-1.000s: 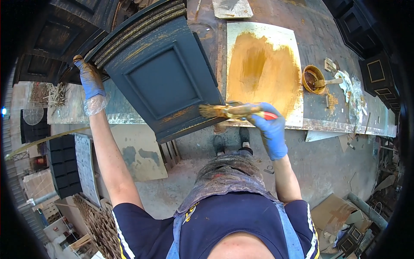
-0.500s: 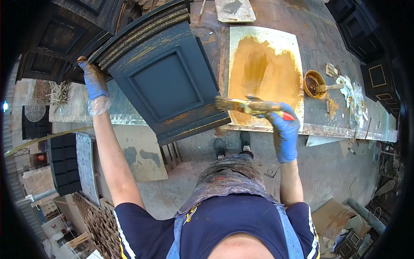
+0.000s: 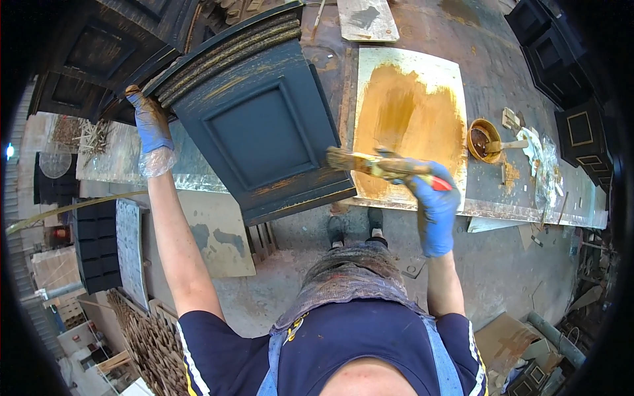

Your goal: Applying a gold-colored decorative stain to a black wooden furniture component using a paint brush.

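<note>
A dark blue-black wooden cabinet piece (image 3: 261, 135) tilts across the work table, with a raised panel frame and ridged moulding showing worn gold-brown streaks. My left hand (image 3: 152, 125), in a stained blue glove, grips the moulding's left end; some fingers are hidden behind it. In my right hand (image 3: 437, 208), also blue-gloved, is a stained paintbrush (image 3: 376, 165) with a red-tipped handle. Its bristles point left, over the piece's lower right edge; whether they touch it I cannot tell. Behind the brush lies a white board (image 3: 454, 79) smeared with ochre-brown paint.
Right of the board stands a small tub (image 3: 484, 140) of brown stain with a brush resting in it. Crumpled plastic (image 3: 548, 175) lies farther right. More dark cabinet pieces (image 3: 99, 53) stand at the far left and others (image 3: 578, 129) at the right.
The view has shifted slightly, so the table and cabinet piece sit a little farther right and lower. The brush's bristles lie slightly farther left against the piece. Both grips look unchanged.
</note>
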`<state>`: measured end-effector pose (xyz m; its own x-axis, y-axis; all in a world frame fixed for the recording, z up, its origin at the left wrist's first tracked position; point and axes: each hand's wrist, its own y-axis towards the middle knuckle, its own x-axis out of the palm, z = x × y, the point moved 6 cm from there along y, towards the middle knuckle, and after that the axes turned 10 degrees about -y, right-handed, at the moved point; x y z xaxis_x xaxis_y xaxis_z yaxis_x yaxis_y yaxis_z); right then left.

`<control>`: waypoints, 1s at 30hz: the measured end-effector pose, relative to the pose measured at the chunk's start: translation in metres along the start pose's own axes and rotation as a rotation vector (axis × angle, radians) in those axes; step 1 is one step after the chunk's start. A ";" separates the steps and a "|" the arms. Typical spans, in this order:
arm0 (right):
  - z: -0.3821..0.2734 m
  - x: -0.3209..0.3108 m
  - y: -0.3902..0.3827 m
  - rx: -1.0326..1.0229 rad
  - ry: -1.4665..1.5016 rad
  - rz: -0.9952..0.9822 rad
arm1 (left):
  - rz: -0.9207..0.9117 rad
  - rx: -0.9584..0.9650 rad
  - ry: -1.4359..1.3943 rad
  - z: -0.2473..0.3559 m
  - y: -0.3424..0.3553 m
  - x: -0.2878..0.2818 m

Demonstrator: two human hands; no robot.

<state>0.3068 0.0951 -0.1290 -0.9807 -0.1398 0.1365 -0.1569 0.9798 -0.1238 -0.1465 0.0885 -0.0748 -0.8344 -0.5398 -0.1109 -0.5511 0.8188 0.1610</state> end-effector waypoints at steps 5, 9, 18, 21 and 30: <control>0.006 -0.005 0.011 -0.022 -0.072 0.015 | 0.006 0.026 0.136 0.000 -0.004 -0.009; -0.012 -0.028 0.011 -0.029 0.029 0.091 | 0.264 0.000 0.223 -0.008 -0.015 -0.022; -0.010 -0.002 0.024 -0.081 -0.132 0.056 | 0.234 -0.014 0.162 0.001 -0.006 -0.012; -0.030 -0.016 0.025 -0.092 -0.040 0.053 | 0.122 0.009 0.120 0.011 -0.001 0.012; -0.029 0.015 0.032 -0.149 -0.250 0.018 | 0.051 0.232 1.194 0.023 0.001 0.018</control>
<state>0.2904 0.1282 -0.1019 -0.9843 -0.1354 -0.1133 -0.1390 0.9900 0.0243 -0.1619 0.0842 -0.0988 -0.4011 -0.2462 0.8823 -0.6062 0.7935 -0.0541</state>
